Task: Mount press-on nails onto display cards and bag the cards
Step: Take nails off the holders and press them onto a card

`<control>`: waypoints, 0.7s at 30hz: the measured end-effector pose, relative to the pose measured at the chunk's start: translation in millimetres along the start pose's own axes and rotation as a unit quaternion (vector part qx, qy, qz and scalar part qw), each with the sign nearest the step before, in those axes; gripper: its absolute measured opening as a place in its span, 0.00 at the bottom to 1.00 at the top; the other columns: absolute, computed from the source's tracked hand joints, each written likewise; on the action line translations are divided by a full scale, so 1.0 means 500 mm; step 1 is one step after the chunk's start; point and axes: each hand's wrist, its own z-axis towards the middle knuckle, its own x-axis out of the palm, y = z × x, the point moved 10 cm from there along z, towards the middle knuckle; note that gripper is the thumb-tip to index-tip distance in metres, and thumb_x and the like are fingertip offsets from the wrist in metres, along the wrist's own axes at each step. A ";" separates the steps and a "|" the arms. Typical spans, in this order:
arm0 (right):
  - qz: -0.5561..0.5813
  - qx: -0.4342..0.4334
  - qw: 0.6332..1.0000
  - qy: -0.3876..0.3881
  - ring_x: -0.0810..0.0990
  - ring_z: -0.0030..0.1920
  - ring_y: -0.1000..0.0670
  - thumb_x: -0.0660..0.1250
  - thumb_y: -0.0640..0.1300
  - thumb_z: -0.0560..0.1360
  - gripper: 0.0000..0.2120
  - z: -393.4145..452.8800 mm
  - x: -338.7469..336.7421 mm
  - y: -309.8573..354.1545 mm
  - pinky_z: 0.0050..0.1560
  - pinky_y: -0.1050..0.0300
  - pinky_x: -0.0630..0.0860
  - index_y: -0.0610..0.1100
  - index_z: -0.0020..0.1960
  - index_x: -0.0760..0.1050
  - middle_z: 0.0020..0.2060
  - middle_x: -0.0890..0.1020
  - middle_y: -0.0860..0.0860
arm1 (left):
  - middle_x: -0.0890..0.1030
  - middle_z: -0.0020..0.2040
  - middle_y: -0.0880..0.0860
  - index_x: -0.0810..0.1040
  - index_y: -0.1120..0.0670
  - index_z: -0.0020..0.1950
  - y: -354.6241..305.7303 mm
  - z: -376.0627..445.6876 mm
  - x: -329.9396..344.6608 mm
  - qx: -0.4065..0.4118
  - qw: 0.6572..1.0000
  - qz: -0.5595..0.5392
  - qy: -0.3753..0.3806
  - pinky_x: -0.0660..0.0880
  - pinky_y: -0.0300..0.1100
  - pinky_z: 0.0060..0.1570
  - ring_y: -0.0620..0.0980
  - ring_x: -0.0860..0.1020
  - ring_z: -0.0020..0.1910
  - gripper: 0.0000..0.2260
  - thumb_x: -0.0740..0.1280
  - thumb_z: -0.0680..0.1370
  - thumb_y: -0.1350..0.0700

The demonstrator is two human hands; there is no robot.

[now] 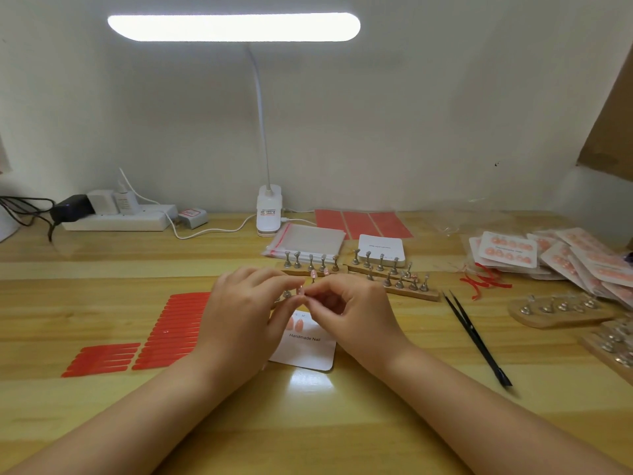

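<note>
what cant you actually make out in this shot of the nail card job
Head view only:
- Nail pinched between left hand and right hand: too small, fingers cover most of it.
- Display card: its left part is hidden under the left hand, so the mounted-nail count is unknown.
- Bagged cards: cut off by the right edge.
- Label on the lamp base: too small to read.

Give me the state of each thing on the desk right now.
Left hand: pinching a nail.
Right hand: pinching the same nail.
Display card: flat, two nails mounted.
Tweezers: lying unused.
Desk lamp: on.
Bagged cards: piled at right.
</note>
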 end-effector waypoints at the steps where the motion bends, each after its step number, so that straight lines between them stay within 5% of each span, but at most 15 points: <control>1: 0.000 -0.001 1.000 0.000 0.80 0.36 0.54 0.72 0.35 0.72 0.05 0.000 0.000 0.001 0.39 0.62 0.77 0.41 0.46 0.84 0.36 0.83 0.50 | 0.83 0.45 0.47 0.84 0.51 0.51 0.001 0.000 0.001 -0.004 1.000 -0.007 0.003 0.73 0.50 0.44 0.54 0.80 0.45 0.15 0.61 0.76 0.46; 9: -0.008 -0.018 1.000 0.012 0.79 0.33 0.53 0.72 0.36 0.73 0.03 0.001 0.004 0.007 0.43 0.69 0.73 0.40 0.46 0.84 0.34 0.83 0.49 | 0.83 0.46 0.43 0.84 0.48 0.50 0.019 0.002 0.002 -0.044 0.997 -0.067 0.010 0.71 0.52 0.50 0.51 0.78 0.49 0.17 0.59 0.75 0.43; 16: 0.018 -0.007 0.999 0.031 0.82 0.35 0.48 0.72 0.37 0.74 0.03 0.000 0.011 0.002 0.41 0.50 0.80 0.40 0.47 0.83 0.36 0.83 0.46 | 0.81 0.44 0.35 0.81 0.38 0.46 0.051 0.000 0.023 -0.123 0.974 -0.188 0.033 0.67 0.48 0.56 0.43 0.75 0.52 0.08 0.61 0.76 0.46; 21: 0.025 -0.007 0.999 0.040 0.82 0.36 0.50 0.71 0.34 0.74 0.04 0.001 0.015 0.004 0.39 0.48 0.79 0.40 0.47 0.82 0.36 0.82 0.47 | 0.83 0.41 0.43 0.83 0.47 0.44 0.072 -0.011 0.047 -0.191 0.942 -0.274 0.036 0.75 0.54 0.53 0.46 0.80 0.49 0.10 0.64 0.80 0.56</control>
